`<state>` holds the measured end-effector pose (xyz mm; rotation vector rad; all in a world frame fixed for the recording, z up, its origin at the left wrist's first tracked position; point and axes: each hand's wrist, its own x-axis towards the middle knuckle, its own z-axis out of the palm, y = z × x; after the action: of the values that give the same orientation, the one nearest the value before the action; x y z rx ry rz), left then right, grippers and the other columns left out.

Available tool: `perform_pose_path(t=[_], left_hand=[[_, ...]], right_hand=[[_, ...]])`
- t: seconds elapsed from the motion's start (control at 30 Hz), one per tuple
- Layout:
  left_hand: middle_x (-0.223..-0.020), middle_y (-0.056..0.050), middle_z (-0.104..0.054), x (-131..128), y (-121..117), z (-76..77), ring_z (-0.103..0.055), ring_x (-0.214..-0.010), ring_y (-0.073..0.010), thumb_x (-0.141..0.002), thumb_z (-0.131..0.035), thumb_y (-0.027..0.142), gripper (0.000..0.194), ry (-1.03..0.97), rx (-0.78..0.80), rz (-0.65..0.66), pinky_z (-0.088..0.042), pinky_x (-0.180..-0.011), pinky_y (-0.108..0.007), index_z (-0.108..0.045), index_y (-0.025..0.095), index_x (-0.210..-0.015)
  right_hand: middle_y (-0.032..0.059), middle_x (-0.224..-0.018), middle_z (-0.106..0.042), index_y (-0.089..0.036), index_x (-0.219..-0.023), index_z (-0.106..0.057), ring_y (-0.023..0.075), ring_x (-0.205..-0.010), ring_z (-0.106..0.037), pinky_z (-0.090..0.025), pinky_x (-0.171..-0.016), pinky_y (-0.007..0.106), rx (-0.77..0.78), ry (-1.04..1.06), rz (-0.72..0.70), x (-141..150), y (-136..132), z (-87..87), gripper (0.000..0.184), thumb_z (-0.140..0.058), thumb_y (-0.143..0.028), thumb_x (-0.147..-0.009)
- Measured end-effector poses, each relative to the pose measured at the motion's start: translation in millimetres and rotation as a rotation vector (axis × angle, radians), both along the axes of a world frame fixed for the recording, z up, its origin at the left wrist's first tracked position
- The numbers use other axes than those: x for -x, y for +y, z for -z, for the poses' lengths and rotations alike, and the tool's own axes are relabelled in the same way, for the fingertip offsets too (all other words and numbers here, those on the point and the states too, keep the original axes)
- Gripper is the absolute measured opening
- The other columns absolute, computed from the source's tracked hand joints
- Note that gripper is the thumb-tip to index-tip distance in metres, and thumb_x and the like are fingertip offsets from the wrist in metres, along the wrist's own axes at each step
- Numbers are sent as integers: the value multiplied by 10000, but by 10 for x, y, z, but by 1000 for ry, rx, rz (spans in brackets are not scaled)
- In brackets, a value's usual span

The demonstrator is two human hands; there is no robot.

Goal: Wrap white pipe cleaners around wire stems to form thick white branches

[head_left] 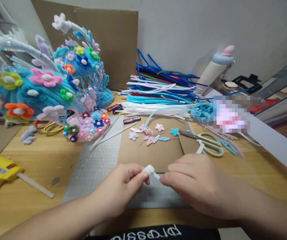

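Observation:
A white pipe cleaner [149, 169] is curled into a small coil at one end. My left hand [124, 186] pinches that coil between thumb and fingers. The strand runs to my right hand [200, 186], whose fingers are closed on it. A white tip pokes up behind my right knuckles, perhaps the same strand. Both hands are above the grey cutting mat [90, 176]. Just beyond them, small fuzzy flowers and petals, among them a blue flower [175, 132], lie on a brown cardboard sheet [155, 156]. Scissors [208, 141] with pale green handles rest partly open behind my right hand.
Bundles of pipe cleaners, including white ones [155, 109], are piled at the back. Flower-covered blue lamp-like pieces [80, 65] stand at the left. A yellow glue gun [2, 173] lies front left. A black-labelled battery-like tube [132, 120] and a white bottle [212, 68] are farther back.

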<state>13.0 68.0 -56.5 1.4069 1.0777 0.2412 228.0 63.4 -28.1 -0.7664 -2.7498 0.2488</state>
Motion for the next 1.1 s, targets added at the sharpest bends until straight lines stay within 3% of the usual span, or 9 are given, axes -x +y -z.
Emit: perform_pose_path(t=[0.1, 0.17, 0.37, 0.5, 0.63, 0.7, 0.8, 0.97, 1.1], left_hand=[[-510, 90, -293, -10, -3, -26, -243, -469, -89, -876, -383, 426, 315, -60, 91, -46, -205, -450, -215, -526, 167, -768], [-530, 77, -322, -18, -11, -24, -284, -504, -92, -875, -391, 407, 313, -16, 27, -41, -240, -483, -214, -531, 162, -739], [-597, 47, -407, -25, -97, 45, -361, -588, -104, -881, -386, 353, 319, 137, -159, 169, -269, -544, -225, -508, 162, -657], [-570, 60, -341, -29, -139, 2, -315, -550, -86, -879, -395, 313, 313, 83, -173, 261, -244, -517, -214, -410, 168, -603], [-577, 58, -319, -9, -122, -84, -312, -559, -87, -884, -388, 297, 311, 1, -179, 238, -251, -519, -210, -374, 174, -599], [-582, 57, -325, 8, -114, -102, -320, -564, -90, -885, -385, 315, 313, -24, -165, 201, -259, -524, -213, -401, 174, -607], [-574, 57, -366, 23, -106, -88, -344, -553, -94, -886, -384, 351, 302, -53, -121, 105, -273, -517, -213, -506, 170, -677], [-539, 69, -352, 5, -65, -38, -328, -519, -94, -880, -396, 393, 317, -68, -132, -90, -283, -519, -215, -514, 173, -685], [-536, 57, -382, 0, -26, -15, -363, -532, -102, -877, -401, 413, 376, 22, -152, -96, -287, -534, -226, -443, 176, -588]], right_hand=[[4, -653, -522, -152, -898, -588, 148, -563, -404, -227, -540, 293, -19, -9, -12, -5, -20, 3, 220, -377, -94, -873], [15, -661, -528, -145, -923, -586, 155, -568, -401, -226, -544, 298, -67, -13, -38, 7, -31, 15, 219, -372, -117, -884], [6, -630, -525, -170, -868, -606, 148, -562, -410, -215, -531, 296, -61, 39, -40, 64, 19, 45, 238, -374, -162, -920], [-14, -669, -587, -172, -831, -627, 99, -585, -495, -288, -531, 239, 271, 180, 9, 105, 114, 60, 151, -485, -169, -884], [-20, -693, -632, -156, -775, -636, 83, -648, -562, -392, -592, 178, 787, 255, 165, 149, 183, 83, 119, -555, -181, -859], [-23, -673, -625, -154, -763, -636, 85, -639, -560, -399, -586, 175, 895, 266, 183, 166, 194, 100, 139, -544, -184, -863], [-16, -716, -631, -165, -797, -643, 93, -680, -560, -381, -616, 195, 776, 246, 119, 182, 174, 135, 189, -476, -144, -881], [14, -691, -579, -150, -802, -597, 131, -609, -482, -268, -540, 273, 287, 65, 95, 207, 46, 200, 191, -414, -127, -850], [10, -708, -569, -169, -829, -563, 142, -598, -454, -251, -553, 288, 167, -40, 136, 216, -30, 215, 170, -398, -136, -851]])
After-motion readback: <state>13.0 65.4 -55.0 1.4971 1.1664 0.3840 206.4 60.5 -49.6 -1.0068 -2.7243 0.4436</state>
